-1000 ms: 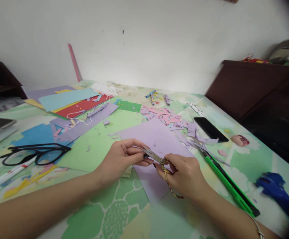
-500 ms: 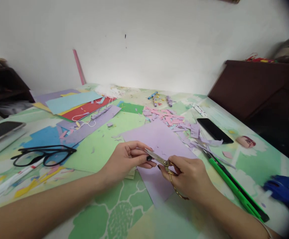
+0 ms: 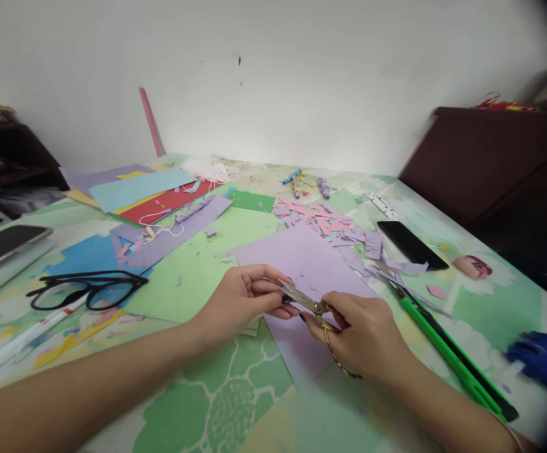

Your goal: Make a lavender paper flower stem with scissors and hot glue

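Observation:
My right hand (image 3: 361, 330) is closed round the gold handles of a small pair of scissors (image 3: 304, 299), whose blades point left. At the blade tips, my left hand (image 3: 249, 296) has its thumb and fingers pinched together. Whatever lies in that pinch is hidden or too small to make out. Both hands are above a sheet of purple paper (image 3: 302, 251) on the table. Under its left side lies light green paper (image 3: 198, 264). Beyond the purple sheet is a heap of pink and purple paper scraps (image 3: 320, 220).
Black glasses (image 3: 87, 290) and a white marker (image 3: 28, 340) lie left. On the right are a green utility knife (image 3: 457, 358), a black phone (image 3: 410, 244), an eraser-like pink item (image 3: 472, 267) and a blue object (image 3: 540, 355). Coloured paper sheets (image 3: 136, 189) are stacked back left.
The view has shifted slightly, so the table items appear a little to the right. Both hands and the scissors keep nearly the same pose.

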Demonstrator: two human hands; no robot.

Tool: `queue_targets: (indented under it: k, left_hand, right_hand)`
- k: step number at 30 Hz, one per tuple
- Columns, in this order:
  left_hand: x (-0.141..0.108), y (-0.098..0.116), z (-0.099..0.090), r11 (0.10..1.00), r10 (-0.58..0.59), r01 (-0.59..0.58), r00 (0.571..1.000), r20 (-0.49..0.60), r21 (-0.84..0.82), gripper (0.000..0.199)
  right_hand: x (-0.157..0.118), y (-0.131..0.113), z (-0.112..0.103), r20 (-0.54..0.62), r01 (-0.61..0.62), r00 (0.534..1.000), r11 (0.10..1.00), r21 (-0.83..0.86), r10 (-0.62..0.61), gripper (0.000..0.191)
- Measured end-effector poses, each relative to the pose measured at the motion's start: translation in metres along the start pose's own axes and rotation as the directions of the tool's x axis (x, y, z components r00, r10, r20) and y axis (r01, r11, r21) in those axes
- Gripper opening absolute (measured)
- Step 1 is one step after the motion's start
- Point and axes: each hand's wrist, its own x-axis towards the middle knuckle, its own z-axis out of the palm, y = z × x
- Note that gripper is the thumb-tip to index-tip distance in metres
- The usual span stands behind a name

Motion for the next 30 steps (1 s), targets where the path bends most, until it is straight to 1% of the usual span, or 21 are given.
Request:
queue_targets:
  k: [3, 8, 13, 19, 21, 24, 27, 30]
  left_hand:
    - [-0.0003, 0.0009, 0.0005, 1.0, -0.01, 0.01, 1.0, -0.003, -0.003, 0.013]
    - [0.0003, 0.0003, -0.0005, 1.0, -0.01, 0.011, 1.0, 0.002, -0.005, 0.013]
    - [0.0003, 0.0002, -0.0009, 1.0, -0.012, 0.012, 1.0, 0.01, 0.003, 0.012]
    - [0.0011, 0.0003, -0.0003, 0.999, -0.022, 0.022, 1.0, 0.006, 0.039, 0.014]
    - [0.0014, 0.0009, 0.0004, 0.998, -0.02, 0.02, 1.0, 0.006, 0.064, 0.016]
    - [0.0013, 0.0018, 0.0011, 0.997, -0.019, 0.019, 1.0, -0.004, 0.077, 0.017]
    - [0.0008, 0.0017, 0.0005, 0.998, -0.024, 0.024, 1.0, 0.004, 0.062, 0.017]
    - [0.0008, 0.0006, -0.0005, 0.999, -0.048, 0.047, 0.998, 0.029, 0.019, 0.018]
  right_hand:
    - [0.0006, -0.0011, -0.0002, 0.005, 0.002, 1.0, 1.0, -0.006, -0.002, 0.02]
    - [0.0004, -0.0009, 0.0006, -0.025, 0.015, 1.0, 1.0, -0.012, -0.016, 0.022]
    - [-0.0004, 0.0009, 0.0015, -0.029, 0.027, 0.999, 0.999, -0.021, -0.028, 0.022]
    - [0.0002, 0.0035, 0.0015, -0.036, 0.03, 0.999, 0.999, -0.039, -0.031, 0.025]
    - [0.0024, 0.0034, -0.0003, -0.035, -0.007, 0.999, 1.0, -0.013, 0.006, 0.029]
    - [0.0064, 0.0028, -0.0045, -0.012, -0.101, 0.995, 0.993, 0.058, 0.102, 0.032]
    - [0.0085, 0.002, -0.0074, 0.026, -0.183, 0.983, 0.977, 0.107, 0.182, 0.03]
    - [0.0079, 0.0003, -0.0071, 0.083, -0.221, 0.974, 0.965, 0.142, 0.211, 0.025]
